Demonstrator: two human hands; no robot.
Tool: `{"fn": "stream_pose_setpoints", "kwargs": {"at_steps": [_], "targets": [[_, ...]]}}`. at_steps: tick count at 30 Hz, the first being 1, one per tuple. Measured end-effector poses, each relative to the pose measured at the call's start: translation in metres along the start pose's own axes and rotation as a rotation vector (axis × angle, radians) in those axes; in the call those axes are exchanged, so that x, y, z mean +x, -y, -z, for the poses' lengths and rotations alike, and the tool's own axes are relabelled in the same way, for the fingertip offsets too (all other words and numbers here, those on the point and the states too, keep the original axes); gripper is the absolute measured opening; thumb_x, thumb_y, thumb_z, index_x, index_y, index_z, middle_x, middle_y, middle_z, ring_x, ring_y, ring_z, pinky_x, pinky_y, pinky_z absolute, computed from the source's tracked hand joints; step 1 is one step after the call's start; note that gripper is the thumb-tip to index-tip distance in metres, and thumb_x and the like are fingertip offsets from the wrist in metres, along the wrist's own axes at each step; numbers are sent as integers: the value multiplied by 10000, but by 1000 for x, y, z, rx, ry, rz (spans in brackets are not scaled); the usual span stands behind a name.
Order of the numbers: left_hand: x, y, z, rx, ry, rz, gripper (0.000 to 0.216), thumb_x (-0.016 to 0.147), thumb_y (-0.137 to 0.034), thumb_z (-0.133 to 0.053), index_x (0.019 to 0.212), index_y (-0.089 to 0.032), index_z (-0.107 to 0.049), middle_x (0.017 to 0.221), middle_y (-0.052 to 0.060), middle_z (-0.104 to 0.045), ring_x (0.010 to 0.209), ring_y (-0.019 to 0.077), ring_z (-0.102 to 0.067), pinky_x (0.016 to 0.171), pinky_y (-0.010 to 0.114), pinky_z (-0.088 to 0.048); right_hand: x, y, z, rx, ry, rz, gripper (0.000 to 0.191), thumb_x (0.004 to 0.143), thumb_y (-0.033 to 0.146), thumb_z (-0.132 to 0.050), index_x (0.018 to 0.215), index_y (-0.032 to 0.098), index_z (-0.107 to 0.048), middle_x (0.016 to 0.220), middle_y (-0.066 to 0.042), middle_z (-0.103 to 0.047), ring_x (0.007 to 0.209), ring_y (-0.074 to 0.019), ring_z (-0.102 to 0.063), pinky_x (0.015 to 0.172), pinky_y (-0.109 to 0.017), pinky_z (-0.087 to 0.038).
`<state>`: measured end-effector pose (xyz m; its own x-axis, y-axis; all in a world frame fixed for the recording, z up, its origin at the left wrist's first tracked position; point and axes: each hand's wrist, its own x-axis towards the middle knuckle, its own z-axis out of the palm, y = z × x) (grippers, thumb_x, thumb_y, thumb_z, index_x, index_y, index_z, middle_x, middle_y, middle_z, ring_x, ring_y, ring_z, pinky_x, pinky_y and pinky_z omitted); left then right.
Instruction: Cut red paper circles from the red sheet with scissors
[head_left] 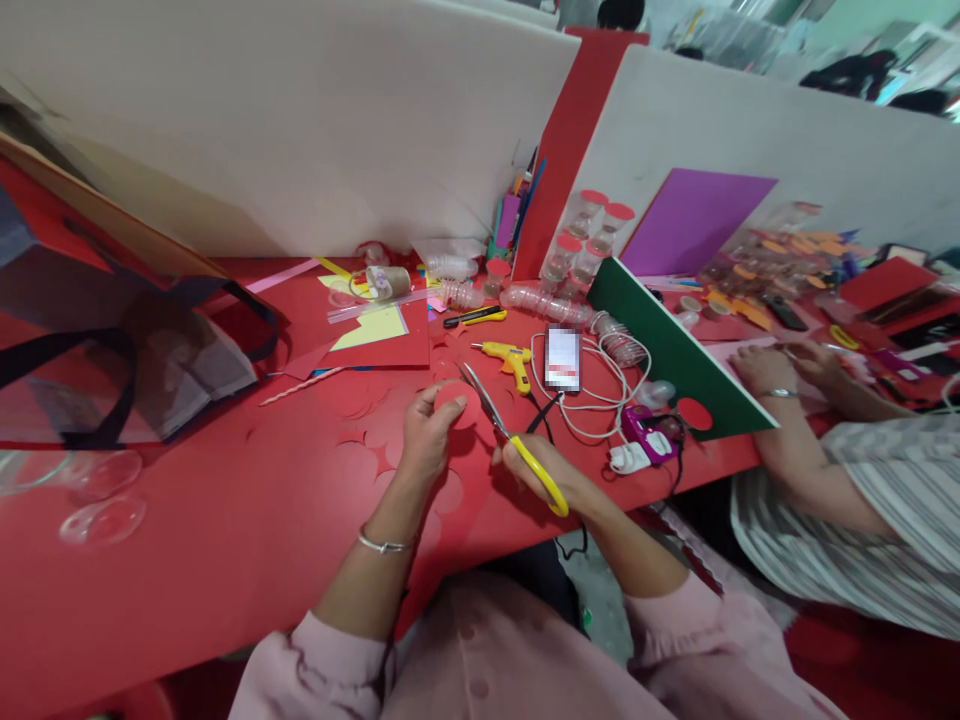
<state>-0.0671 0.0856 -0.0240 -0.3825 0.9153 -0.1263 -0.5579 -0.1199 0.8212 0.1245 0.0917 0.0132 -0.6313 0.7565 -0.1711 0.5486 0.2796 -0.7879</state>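
Above the red tabletop (247, 560), in the head view, I have one red paper disc (463, 408) pinched between the thumb and fingers of my left hand (426, 432), and one pair of yellow-handled scissors (531, 462) in my right hand (555, 460), fingers closed round the handles, the two blades slightly apart. The disc sits just left of the blades; whether they touch it I cannot tell. Red paper scraps (356, 462) lie around my left hand, too blended with the table for me to count. Ahead of the scissors are one yellow glue gun (506, 360) and, right of it, one phone (562, 358). Two clear round plastic pieces (103, 520) lie well off to my left.

By the partition (337, 130) stands one pen holder (507, 222) with pens in it; near it, at least four clear jars (556, 268) with red lids, contents too small to tell. One bag (214, 380) with black straps stands at my left, its inside hidden.

The table's front edge runs just below my wrists. To the right, one tilted green board (667, 345) bounds my space, a co-worker's hands (759, 368) beyond it; leftward, a broad stretch of tabletop gives my left arm room
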Motion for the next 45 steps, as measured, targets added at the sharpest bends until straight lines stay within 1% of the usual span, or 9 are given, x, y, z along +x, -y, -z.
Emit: {"fn": "stream_pose_setpoints", "kwargs": {"at_steps": [3, 8, 13, 22, 28, 33, 37, 45], "targets": [[-1, 1, 1, 33, 13, -8, 163, 696, -252, -833, 833, -184, -774, 802, 1, -732, 691, 118, -645, 710, 235, -533, -3, -1, -1, 20, 5, -1, 886, 921, 907, -203, 858, 146, -652, 620, -52, -578, 577, -184, -556, 533, -296, -420], [-3, 0, 0, 56, 27, -7, 145, 700, -249, -818, 825, -190, -773, 786, -5, -719, 676, 116, -632, 694, 233, -524, -5, -6, -3, 53, 3, 4, 850, 933, 893, -240, 860, 148, -643, 656, -63, -597, 594, -175, -539, 542, -303, -426], [-3, -1, -1, 59, 20, -11, 158, 689, -248, -823, 825, -186, -772, 798, 1, -723, 689, 122, -632, 692, 237, -522, -5, -8, -4, 73, -10, -12, 833, 926, 898, -257, 843, 162, -636, 624, -38, -557, 576, -170, -512, 527, -305, -413], [-2, 2, 0, 62, 14, -22, 135, 701, -223, -802, 830, -189, -776, 788, -7, -708, 696, 118, -622, 699, 228, -508, -4, -4, -7, 78, -20, -42, 808, 941, 872, -279, 853, 153, -637, 674, -51, -595, 620, -183, -551, 567, -301, -427], [-1, 3, 1, 41, 0, -11, 154, 698, -229, -813, 843, -190, -778, 796, -9, -718, 691, 114, -625, 706, 229, -513, -4, -5, -9, 66, -5, -32, 782, 956, 853, -281, 847, 158, -621, 673, -32, -577, 625, -175, -543, 581, -293, -415], [-2, 0, -1, 56, 2, -8, 137, 688, -243, -814, 801, -185, -761, 750, -13, -701, 658, 113, -614, 674, 228, -507, -4, -7, -9, 51, -9, -39, 764, 963, 841, -279, 824, 166, -609, 675, -29, -568, 629, -176, -533, 580, -295, -407], [-3, 0, -2, 70, 3, -8, 140, 680, -243, -809, 798, -188, -760, 752, -12, -702, 658, 116, -620, 673, 231, -514, -5, -8, -10, 64, -15, -36, 742, 967, 831, -298, 811, 171, -597, 667, -19, -551, 625, -168, -509, 571, -288, -395], [-2, 1, 0, 41, 27, -14, 147, 690, -239, -826, 818, -198, -767, 761, -19, -704, 669, 108, -619, 676, 224, -519, -6, -8, -10, 80, -31, -37, 786, 941, 874, -286, 793, 168, -595, 654, -13, -523, 601, -155, -473, 553, -288, -368]]}}
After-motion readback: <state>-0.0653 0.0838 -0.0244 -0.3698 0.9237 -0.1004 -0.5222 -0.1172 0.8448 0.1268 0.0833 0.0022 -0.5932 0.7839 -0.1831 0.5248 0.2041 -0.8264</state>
